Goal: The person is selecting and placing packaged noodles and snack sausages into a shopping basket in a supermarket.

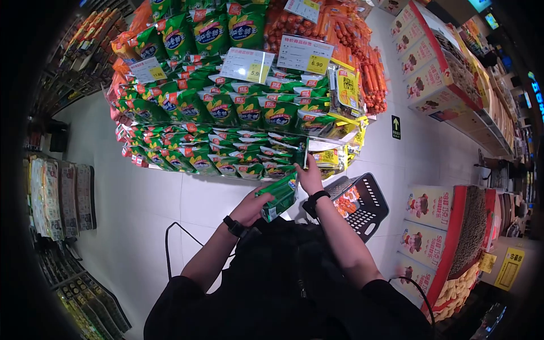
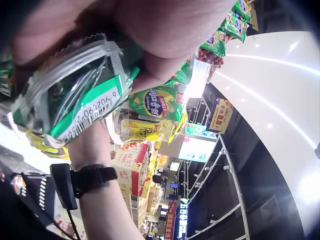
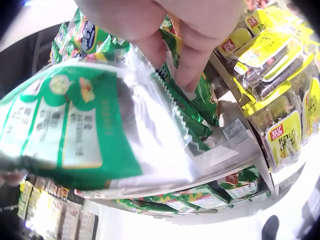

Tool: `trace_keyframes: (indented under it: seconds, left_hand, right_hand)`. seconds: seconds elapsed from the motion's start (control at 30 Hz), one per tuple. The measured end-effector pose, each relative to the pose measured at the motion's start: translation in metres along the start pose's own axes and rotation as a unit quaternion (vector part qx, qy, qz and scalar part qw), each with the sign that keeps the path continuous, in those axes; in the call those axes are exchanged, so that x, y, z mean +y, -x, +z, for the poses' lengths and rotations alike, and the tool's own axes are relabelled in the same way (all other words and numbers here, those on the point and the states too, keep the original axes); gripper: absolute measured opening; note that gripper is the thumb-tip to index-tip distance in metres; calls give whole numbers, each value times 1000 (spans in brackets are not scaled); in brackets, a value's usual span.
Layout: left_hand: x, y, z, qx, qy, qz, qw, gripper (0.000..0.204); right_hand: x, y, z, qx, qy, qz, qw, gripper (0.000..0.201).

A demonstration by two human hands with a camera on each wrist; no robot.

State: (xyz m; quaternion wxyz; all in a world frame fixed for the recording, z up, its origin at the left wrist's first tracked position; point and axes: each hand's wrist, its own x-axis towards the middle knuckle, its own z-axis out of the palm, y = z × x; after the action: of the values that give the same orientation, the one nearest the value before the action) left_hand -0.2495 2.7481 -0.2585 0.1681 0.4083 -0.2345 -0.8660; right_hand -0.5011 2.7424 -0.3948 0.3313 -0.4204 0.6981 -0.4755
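A green packet point(image 1: 279, 197) lies in the left hand point(image 1: 251, 208), whose fingers and thumb grip its lower end; in the left wrist view the packet's barcode end point(image 2: 85, 100) shows beneath the fingers. The right hand point(image 1: 310, 177) is at the lower shelf's right end, just beyond the held packet's top. Seen from the right wrist, the thumb and a finger of the right hand point(image 3: 175, 35) pinch a green packet point(image 3: 204, 100) among others on the shelf, while the left hand's packet point(image 3: 75, 125) fills the near side. The fingertips are partly hidden.
Green packets point(image 1: 221, 107) are stacked in tiers behind price cards, with orange-red packs point(image 1: 371, 73) and yellow-labelled packs point(image 1: 347, 88) at the right. A dark basket point(image 1: 371, 207) holding an orange-red pack stands on the floor to the right. Printed cartons point(image 1: 426, 204) stand farther right.
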Motion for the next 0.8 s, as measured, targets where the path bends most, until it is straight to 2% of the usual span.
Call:
trace_keyframes:
  seconds: [0.1, 0.23, 0.33, 0.37, 0.47, 0.5, 0.6, 0.67, 0.8]
  left_hand:
    - [1, -3, 1, 18, -9, -5, 1000, 60]
    - [5, 0, 0, 44, 2, 4, 999, 61]
    - [1, -2, -12, 37, 7, -12, 999, 58]
    - [-2, -1, -16, 35, 11, -10, 999, 56]
    - [-8, 4, -21, 28, 16, -3, 999, 50]
    - [-13, 3, -27, 25, 13, -2, 1000, 49]
    - [-11, 4, -23, 51, -7, -29, 998, 46]
    - [-14, 0, -26, 74, -18, -46, 996, 45]
    - [-8, 0, -18, 56, -43, -53, 996, 43]
  right_hand:
    - [-6, -1, 6, 33, 11, -5, 999, 55]
    - [1, 0, 22, 45, -99, 33, 993, 55]
    - [-4, 9, 22, 81, -119, 42, 989, 61]
    - [0, 8, 24, 72, -140, 27, 987, 71]
    - [-31, 13, 9, 7, -146, 58, 988, 79]
    - [-31, 13, 12, 28, -69, -12, 997, 82]
    - [-72, 13, 1, 38, 66, -3, 997, 83]
    - [-72, 6, -3, 37, 114, -27, 992, 80]
    - [-64, 6, -3, 39, 192, -46, 979, 76]
